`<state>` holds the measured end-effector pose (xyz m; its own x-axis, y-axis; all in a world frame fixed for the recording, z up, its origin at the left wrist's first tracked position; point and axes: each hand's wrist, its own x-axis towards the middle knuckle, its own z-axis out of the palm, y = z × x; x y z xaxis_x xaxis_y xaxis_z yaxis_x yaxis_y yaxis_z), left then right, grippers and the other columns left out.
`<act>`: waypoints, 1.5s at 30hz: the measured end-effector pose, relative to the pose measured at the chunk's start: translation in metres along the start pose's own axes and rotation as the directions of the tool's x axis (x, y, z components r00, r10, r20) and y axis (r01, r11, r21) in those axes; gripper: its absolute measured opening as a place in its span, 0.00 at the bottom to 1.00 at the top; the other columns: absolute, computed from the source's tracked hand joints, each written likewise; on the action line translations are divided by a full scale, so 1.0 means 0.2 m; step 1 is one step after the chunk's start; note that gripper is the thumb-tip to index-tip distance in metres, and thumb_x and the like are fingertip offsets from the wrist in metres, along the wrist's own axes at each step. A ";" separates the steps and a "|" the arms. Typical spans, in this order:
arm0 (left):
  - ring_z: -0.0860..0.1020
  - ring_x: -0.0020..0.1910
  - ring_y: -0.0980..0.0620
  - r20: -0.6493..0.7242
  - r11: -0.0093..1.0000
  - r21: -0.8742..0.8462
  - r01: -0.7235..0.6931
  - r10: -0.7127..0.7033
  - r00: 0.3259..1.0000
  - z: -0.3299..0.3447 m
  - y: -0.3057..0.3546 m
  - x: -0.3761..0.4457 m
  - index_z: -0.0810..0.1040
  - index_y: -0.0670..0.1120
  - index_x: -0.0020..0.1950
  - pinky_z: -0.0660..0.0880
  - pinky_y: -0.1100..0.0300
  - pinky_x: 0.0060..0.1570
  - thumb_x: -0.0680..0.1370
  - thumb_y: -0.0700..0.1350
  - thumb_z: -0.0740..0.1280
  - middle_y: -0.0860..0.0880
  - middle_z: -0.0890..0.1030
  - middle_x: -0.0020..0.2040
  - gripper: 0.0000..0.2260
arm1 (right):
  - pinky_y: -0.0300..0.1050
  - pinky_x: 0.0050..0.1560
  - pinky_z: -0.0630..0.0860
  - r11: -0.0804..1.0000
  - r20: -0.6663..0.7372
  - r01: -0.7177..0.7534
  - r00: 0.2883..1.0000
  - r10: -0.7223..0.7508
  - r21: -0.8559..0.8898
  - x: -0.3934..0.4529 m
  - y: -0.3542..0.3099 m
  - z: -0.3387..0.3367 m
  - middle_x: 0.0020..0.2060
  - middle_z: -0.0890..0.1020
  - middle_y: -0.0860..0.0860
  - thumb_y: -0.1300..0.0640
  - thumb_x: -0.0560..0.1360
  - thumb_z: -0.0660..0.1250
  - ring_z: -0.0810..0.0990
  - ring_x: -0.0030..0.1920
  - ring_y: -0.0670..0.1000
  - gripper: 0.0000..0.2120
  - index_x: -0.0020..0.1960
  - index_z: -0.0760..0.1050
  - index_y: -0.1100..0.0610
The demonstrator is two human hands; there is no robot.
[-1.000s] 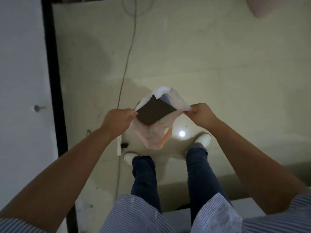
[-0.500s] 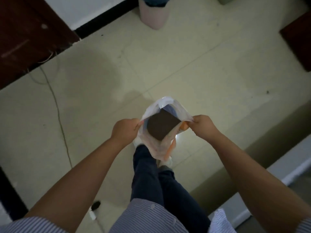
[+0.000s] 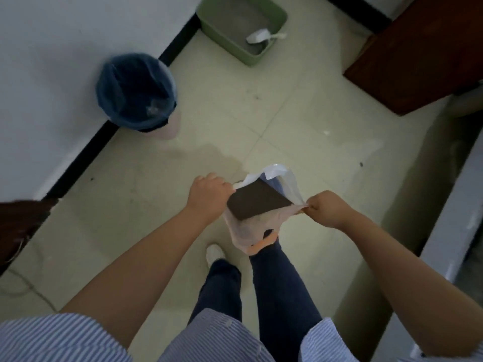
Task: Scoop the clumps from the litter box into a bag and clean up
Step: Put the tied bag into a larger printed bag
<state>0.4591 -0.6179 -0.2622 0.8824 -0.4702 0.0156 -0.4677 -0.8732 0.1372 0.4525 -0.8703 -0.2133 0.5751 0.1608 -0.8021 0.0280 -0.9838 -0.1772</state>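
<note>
Pale pinkish-white translucent bag [image 3: 251, 226] at centre, orange strip at its 6 o'clock end, dark brown flat piece [image 3: 257, 202] in its mouth. Green litter box [image 3: 243, 52] at 12 o'clock, grey litter, white scoop [image 3: 261, 36]. Pink bin [image 3: 170, 126] with dark blue liner at 10 o'clock. Floor cream tile. Blue-white striped shirt [image 3: 60, 338], navy trousers, white shoe [image 3: 214, 253]. Red-brown cabinet [image 3: 423, 56] at 2 o'clock.

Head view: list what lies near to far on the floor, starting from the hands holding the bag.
Left hand and right hand gripping the plastic bag → bin with blue liner → green litter box with white scoop inside.
</note>
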 end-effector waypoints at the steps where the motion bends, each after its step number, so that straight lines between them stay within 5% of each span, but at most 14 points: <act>1: 0.73 0.19 0.51 -0.006 0.999 0.014 -0.032 0.032 0.999 0.00 -0.05 0.12 0.73 0.46 0.19 0.66 0.69 0.22 0.66 0.44 0.57 0.50 0.70 0.19 0.16 | 0.41 0.33 0.61 1.000 -0.004 0.011 1.000 -0.010 0.016 0.07 0.03 -0.08 0.32 0.72 0.58 0.55 0.81 0.54 0.72 0.41 0.54 0.18 0.42 0.76 0.64; 3: 0.72 0.19 0.51 0.037 0.997 0.004 -0.074 0.074 0.997 -0.03 -0.14 0.35 0.72 0.46 0.20 0.65 0.69 0.22 0.64 0.41 0.55 0.49 0.69 0.19 0.13 | 0.41 0.38 0.62 1.000 0.005 0.021 1.000 -0.021 0.020 0.21 0.06 -0.25 0.40 0.79 0.63 0.54 0.81 0.53 0.77 0.46 0.58 0.18 0.56 0.75 0.65; 5: 0.71 0.19 0.52 0.051 0.996 -0.017 -0.085 0.086 0.995 -0.02 -0.21 0.54 0.72 0.45 0.20 0.63 0.68 0.22 0.62 0.39 0.54 0.49 0.69 0.19 0.12 | 0.40 0.42 0.63 0.999 0.003 0.032 0.999 -0.032 0.009 0.37 0.09 -0.42 0.50 0.81 0.64 0.52 0.80 0.53 0.78 0.52 0.61 0.21 0.56 0.75 0.68; 9: 0.71 0.18 0.51 0.056 0.993 -0.060 -0.097 0.101 0.993 0.05 -0.39 0.92 0.71 0.44 0.20 0.64 0.69 0.22 0.62 0.37 0.54 0.48 0.69 0.19 0.12 | 0.39 0.44 0.63 0.998 -0.026 0.061 0.998 -0.061 -0.002 0.67 0.13 -0.74 0.54 0.80 0.62 0.55 0.80 0.53 0.77 0.55 0.59 0.16 0.63 0.71 0.61; 15: 0.72 0.18 0.50 0.150 0.992 -0.093 -0.079 0.093 0.984 0.19 -0.67 1.35 0.73 0.43 0.21 0.65 0.70 0.21 0.57 0.38 0.63 0.48 0.71 0.19 0.04 | 0.44 0.47 0.68 0.993 0.010 0.066 0.998 -0.065 -0.097 1.16 0.16 -1.10 0.54 0.80 0.61 0.57 0.80 0.53 0.77 0.55 0.58 0.17 0.55 0.76 0.66; 18: 0.72 0.16 0.51 0.290 0.989 -0.144 -0.019 0.061 0.955 0.28 -0.82 1.56 0.72 0.42 0.19 0.68 0.70 0.21 0.40 0.31 0.74 0.47 0.71 0.18 0.16 | 0.38 0.39 0.62 0.989 0.055 0.059 0.997 -0.052 -0.134 1.40 0.17 -1.25 0.53 0.80 0.61 0.58 0.79 0.53 0.77 0.54 0.57 0.16 0.54 0.76 0.66; 21: 0.71 0.15 0.51 0.338 0.992 -0.126 -0.002 0.044 0.940 0.36 -0.95 1.74 0.72 0.43 0.17 0.67 0.70 0.19 0.34 0.33 0.77 0.48 0.71 0.17 0.20 | 0.41 0.45 0.67 0.983 0.078 0.049 0.996 -0.035 -0.176 1.62 0.19 -1.37 0.54 0.80 0.60 0.58 0.79 0.53 0.77 0.55 0.56 0.16 0.55 0.76 0.66; 25: 0.71 0.16 0.52 0.421 0.988 -0.153 -0.034 0.096 0.902 0.46 -1.00 1.97 0.73 0.45 0.18 0.62 0.71 0.21 0.36 0.37 0.79 0.49 0.71 0.17 0.19 | 0.43 0.53 0.72 0.968 0.143 0.043 0.990 -0.007 -0.246 1.87 0.24 -1.48 0.55 0.79 0.59 0.59 0.79 0.55 0.77 0.57 0.57 0.15 0.58 0.75 0.63; 27: 0.79 0.28 0.50 0.527 0.988 -0.156 -0.018 0.099 0.844 0.53 -1.01 2.06 0.79 0.41 0.30 0.68 0.67 0.28 0.50 0.38 0.79 0.45 0.79 0.28 0.14 | 0.42 0.51 0.72 0.959 0.160 0.065 0.987 -0.021 -0.277 1.97 0.28 -1.51 0.55 0.79 0.58 0.58 0.79 0.55 0.77 0.56 0.56 0.15 0.58 0.75 0.63; 29: 0.80 0.36 0.49 0.500 0.993 -0.108 0.050 0.011 0.866 0.58 -1.01 2.12 0.80 0.40 0.38 0.72 0.65 0.35 0.58 0.38 0.76 0.43 0.81 0.36 0.11 | 0.41 0.48 0.71 0.947 0.168 0.102 0.984 -0.052 -0.306 2.06 0.33 -1.53 0.54 0.80 0.58 0.58 0.79 0.55 0.78 0.55 0.56 0.15 0.58 0.75 0.63; 31: 0.75 0.20 0.51 0.505 0.987 -0.144 0.072 0.011 0.863 0.59 -1.00 2.18 0.75 0.43 0.22 0.68 0.70 0.24 0.42 0.36 0.77 0.47 0.75 0.21 0.15 | 0.38 0.39 0.68 0.949 0.160 0.109 0.985 -0.063 -0.297 2.14 0.40 -1.56 0.50 0.80 0.58 0.58 0.80 0.53 0.78 0.51 0.56 0.16 0.57 0.75 0.64; 34: 0.69 0.14 0.53 0.442 0.981 -0.155 0.120 -0.040 0.896 0.67 -0.97 2.27 0.69 0.45 0.16 0.64 0.73 0.20 0.42 0.33 0.71 0.49 0.69 0.15 0.13 | 0.33 0.30 0.59 0.961 0.142 0.107 0.987 -0.072 -0.256 2.24 0.51 -1.63 0.52 0.80 0.59 0.58 0.80 0.52 0.78 0.52 0.55 0.16 0.57 0.76 0.64; 38: 0.67 0.12 0.54 0.412 0.959 -0.211 0.188 -0.088 0.907 0.72 -0.89 2.41 0.68 0.44 0.14 0.62 0.75 0.19 0.34 0.33 0.76 0.49 0.68 0.14 0.20 | 0.37 0.44 0.62 0.963 0.155 0.131 0.983 -0.095 -0.236 2.36 0.65 -1.72 0.56 0.79 0.59 0.58 0.80 0.52 0.76 0.57 0.56 0.17 0.58 0.75 0.64; 45: 0.68 0.13 0.54 0.543 0.902 -0.278 0.331 -0.136 0.828 0.94 -0.73 2.48 0.70 0.45 0.16 0.60 0.74 0.16 0.36 0.36 0.80 0.51 0.69 0.15 0.21 | 0.44 0.56 0.70 0.972 0.139 0.062 0.990 -0.030 -0.227 2.48 0.89 -1.77 0.59 0.77 0.60 0.57 0.80 0.52 0.75 0.60 0.57 0.17 0.61 0.73 0.63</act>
<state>0.9568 -0.7475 -0.4599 0.7672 -0.3402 -0.5438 -0.1159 -0.9074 0.4041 1.0314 -0.9931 -0.4401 0.4548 0.2001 -0.8678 0.2478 -0.9644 -0.0925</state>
